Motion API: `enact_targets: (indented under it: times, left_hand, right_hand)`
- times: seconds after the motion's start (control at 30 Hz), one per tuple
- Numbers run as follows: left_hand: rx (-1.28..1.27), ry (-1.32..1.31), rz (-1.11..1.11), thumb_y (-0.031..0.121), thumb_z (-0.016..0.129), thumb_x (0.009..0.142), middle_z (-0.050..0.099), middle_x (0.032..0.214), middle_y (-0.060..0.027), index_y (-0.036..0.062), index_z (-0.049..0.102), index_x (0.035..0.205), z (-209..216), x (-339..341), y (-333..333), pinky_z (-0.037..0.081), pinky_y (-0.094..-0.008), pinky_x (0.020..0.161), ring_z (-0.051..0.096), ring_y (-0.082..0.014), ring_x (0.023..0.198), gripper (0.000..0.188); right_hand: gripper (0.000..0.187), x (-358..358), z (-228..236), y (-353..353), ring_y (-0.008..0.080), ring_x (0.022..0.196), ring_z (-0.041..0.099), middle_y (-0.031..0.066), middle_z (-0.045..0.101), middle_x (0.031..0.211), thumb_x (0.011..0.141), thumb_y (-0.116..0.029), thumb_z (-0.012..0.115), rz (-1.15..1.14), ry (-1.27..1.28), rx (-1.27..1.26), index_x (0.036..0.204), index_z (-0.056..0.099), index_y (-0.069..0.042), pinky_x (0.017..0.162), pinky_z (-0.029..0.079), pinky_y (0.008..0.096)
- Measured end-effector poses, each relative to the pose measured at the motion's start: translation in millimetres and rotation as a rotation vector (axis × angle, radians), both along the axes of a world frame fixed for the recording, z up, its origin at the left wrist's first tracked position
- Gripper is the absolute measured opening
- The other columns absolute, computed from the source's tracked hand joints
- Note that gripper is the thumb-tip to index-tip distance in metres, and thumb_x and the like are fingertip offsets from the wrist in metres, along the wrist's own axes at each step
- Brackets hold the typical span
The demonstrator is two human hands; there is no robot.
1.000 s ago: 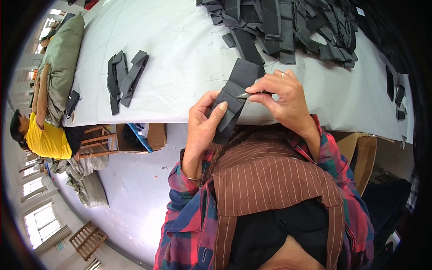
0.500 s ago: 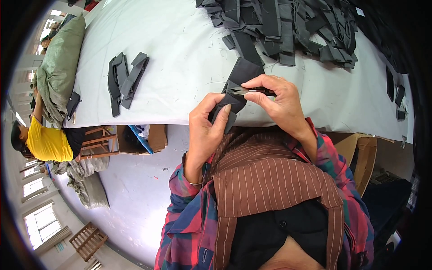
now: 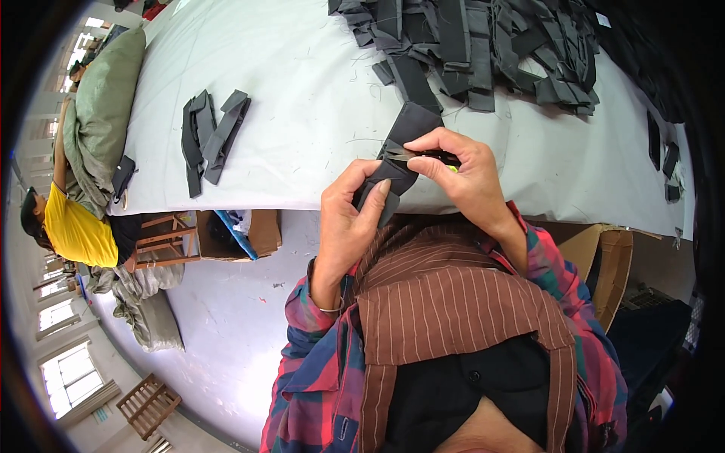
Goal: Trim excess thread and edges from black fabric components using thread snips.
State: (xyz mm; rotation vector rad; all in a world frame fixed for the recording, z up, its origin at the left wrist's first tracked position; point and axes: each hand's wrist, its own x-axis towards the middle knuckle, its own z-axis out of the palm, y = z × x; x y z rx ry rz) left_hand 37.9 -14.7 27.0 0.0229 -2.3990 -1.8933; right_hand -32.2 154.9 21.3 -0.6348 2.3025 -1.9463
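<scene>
Slightly lower and closer together than a second ago, both hands now work over the near edge of the bench (image 3: 287, 151). Left hand (image 3: 346, 208) grips a folded dark grey fabric strip (image 3: 396, 178), thumb on top and fingers around its left side. Right hand (image 3: 464, 175) pinches small pointed snips (image 3: 402, 155) between thumb and index finger, their metal blades against the strip near its middle; whether the blades are parted is too small to tell. The strip slants away from the body, its wider end pointing toward a heap of similar dark pieces (image 3: 472, 57) at the far side of the white-covered bench. Loose threads lie scattered near that heap. To the left, well apart from the hands, rests a small group of dark strips (image 3: 200, 136). Beyond it, at the bench's left end, stands a bulging green sack (image 3: 112, 90), where a co-worker in a yellow shirt (image 3: 84, 226) reaches up with one arm. Below the bench, on that side, sits an open cardboard box (image 3: 264, 232).
</scene>
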Motion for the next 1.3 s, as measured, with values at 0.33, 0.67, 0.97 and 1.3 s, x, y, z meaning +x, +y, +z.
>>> enact_targets:
  times: [0.33,0.67,0.97,1.3]
  left_hand:
    - [0.055,0.025,0.0,0.005,0.058,0.089,0.057,0.087,0.0013,-0.0023,0.058,0.101,-1,0,0,0.042,-0.017,0.066,0.05,-0.0033,0.077,0.014]
    - [0.071,-0.031,-0.002,0.005,0.058,0.089,0.056,0.087,0.0015,-0.0026,0.058,0.101,-1,2,1,0.042,-0.0177,0.067,0.049,-0.0032,0.079,0.014]
    - [-0.807,0.374,-0.107,-0.004,0.063,0.072,0.058,0.105,-0.0141,0.0007,0.06,0.087,35,-9,-17,0.042,-0.0379,0.083,0.054,-0.0331,0.096,0.015]
    - [-0.496,0.409,0.109,-0.009,0.063,0.071,0.052,0.097,-0.0147,-0.0017,0.049,0.08,-12,-2,-4,0.046,-0.0327,0.066,0.055,-0.0302,0.077,0.018]
  right_hand:
    - [0.015,2,1,1,0.0122,0.071,0.062,0.0057,0.066,0.077,0.077,-0.013,0.071,-0.017,-0.028,-0.007,0.089,0.068,-0.004,0.065,0.048,0.0251]
    - [0.013,3,1,1,0.0131,0.071,0.061,0.0046,0.066,0.076,0.075,-0.014,0.072,-0.038,0.089,0.114,0.084,0.067,-0.006,0.064,0.046,0.0253]
    - [0.024,3,13,-11,0.0167,0.071,0.062,0.0044,0.067,0.081,0.073,-0.009,0.072,-0.022,0.088,-0.093,0.096,0.067,-0.008,0.066,0.048,0.0255]
    - [0.02,1,-14,-9,0.0185,0.066,0.062,0.0054,0.066,0.077,0.069,-0.001,0.067,0.018,0.141,0.176,0.087,0.069,-0.009,0.059,0.046,0.0277]
